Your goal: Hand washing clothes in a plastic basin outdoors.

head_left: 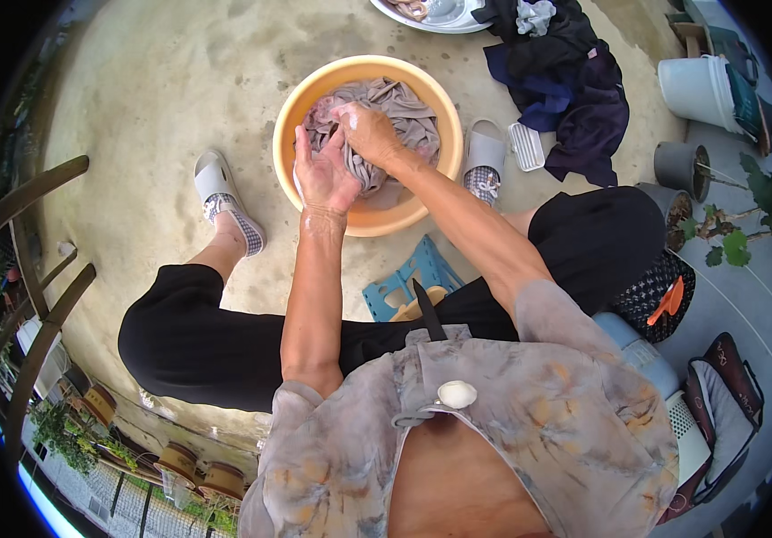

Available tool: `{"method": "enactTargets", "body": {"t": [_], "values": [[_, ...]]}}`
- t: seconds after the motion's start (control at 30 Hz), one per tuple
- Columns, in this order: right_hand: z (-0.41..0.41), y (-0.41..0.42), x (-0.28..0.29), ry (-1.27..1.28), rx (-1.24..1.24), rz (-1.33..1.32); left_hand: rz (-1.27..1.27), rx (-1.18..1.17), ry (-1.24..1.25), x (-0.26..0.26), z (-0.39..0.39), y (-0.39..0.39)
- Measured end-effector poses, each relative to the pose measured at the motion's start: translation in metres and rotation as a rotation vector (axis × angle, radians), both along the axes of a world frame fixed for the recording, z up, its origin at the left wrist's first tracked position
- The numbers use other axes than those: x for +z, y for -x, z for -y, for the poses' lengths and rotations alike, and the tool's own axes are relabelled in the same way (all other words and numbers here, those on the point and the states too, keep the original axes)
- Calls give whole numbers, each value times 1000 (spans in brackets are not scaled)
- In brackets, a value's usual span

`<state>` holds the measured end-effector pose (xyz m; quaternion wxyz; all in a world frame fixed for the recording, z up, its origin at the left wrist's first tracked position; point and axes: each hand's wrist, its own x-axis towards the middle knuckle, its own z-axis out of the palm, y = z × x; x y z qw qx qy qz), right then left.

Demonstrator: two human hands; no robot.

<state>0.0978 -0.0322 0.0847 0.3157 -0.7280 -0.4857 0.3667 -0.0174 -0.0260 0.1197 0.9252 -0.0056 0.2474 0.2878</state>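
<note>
A round orange plastic basin (453, 158) stands on the concrete ground before me, holding bunched wet grey-brown cloth (413, 111). Over the basin's left part, my left hand (328, 168) is palm up with its fingers apart, the cloth touching it along its right side. My right hand (367, 133), with white suds on its back, is closed on a fold of the cloth just above and right of the left palm. Part of the cloth lies hidden beneath both hands.
Dark clothes (591, 101) lie in a heap at the upper right, beside a white soap dish (527, 146). A metal basin (439, 17) is at the top edge. A blue plastic stool (382, 292) is under me. Plant pots (678, 171) and a white bucket (695, 87) stand at the right.
</note>
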Motion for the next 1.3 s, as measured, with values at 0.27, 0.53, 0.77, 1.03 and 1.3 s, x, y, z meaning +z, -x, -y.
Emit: {"method": "enactTargets", "body": {"t": [0.27, 0.53, 0.77, 1.03, 1.3], "values": [[24, -6, -21, -520, 160, 147, -100, -153, -63, -16, 6, 9], [45, -95, -90, 209, -263, 22, -395, -193, -240, -8, 2, 3], [23, -64, 9, 3, 167, -679, -198, -275, -297, 2, -22, 21], [4, -64, 25, -89, 60, -448, -632, -306, -750, 7, -34, 29], [-10, -80, 13, -131, -413, 19, -811, -436, -720, -27, -18, 40]]}}
